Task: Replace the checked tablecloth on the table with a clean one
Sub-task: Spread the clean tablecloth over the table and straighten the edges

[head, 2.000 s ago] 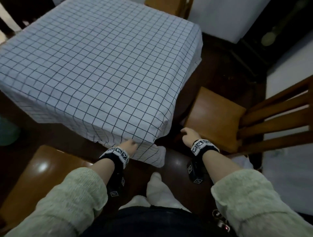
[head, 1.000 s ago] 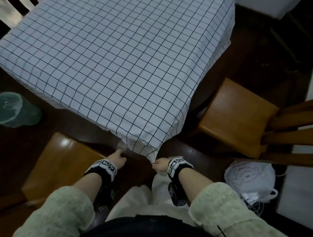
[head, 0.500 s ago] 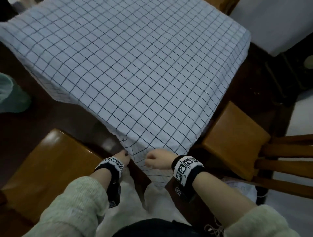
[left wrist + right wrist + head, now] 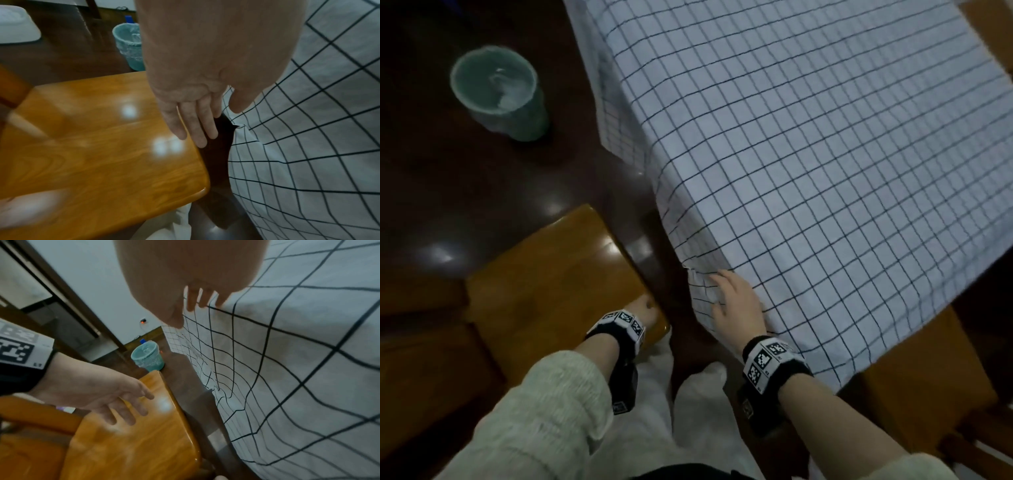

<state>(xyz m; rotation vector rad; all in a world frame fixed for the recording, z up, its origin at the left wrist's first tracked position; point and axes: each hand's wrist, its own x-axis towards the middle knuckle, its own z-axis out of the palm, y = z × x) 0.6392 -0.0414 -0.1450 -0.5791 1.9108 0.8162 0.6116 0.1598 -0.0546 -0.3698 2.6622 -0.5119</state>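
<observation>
The white tablecloth with a dark check (image 4: 808, 154) covers the table and hangs over its near corner. My right hand (image 4: 736, 303) lies flat on that hanging corner with straight, spread fingers (image 4: 202, 300) that press the fabric and pinch nothing. My left hand (image 4: 647, 308) hovers off the cloth, over the corner of a wooden chair seat (image 4: 551, 291). In the left wrist view its fingers (image 4: 193, 126) point straight down beside the seat edge, next to the cloth (image 4: 308, 146), and hold nothing. The left hand (image 4: 115, 400) also shows in the right wrist view.
A green wastebasket with a liner (image 4: 496, 89) stands on the dark floor to the left. A second wooden chair (image 4: 914, 383) sits under the cloth's right edge. My legs in light trousers (image 4: 654, 404) are close to the table corner.
My right hand has uncurled from a fist at the cloth corner and now lies flat on it. My left hand has shifted from the cloth edge to above the chair seat. The view swung left.
</observation>
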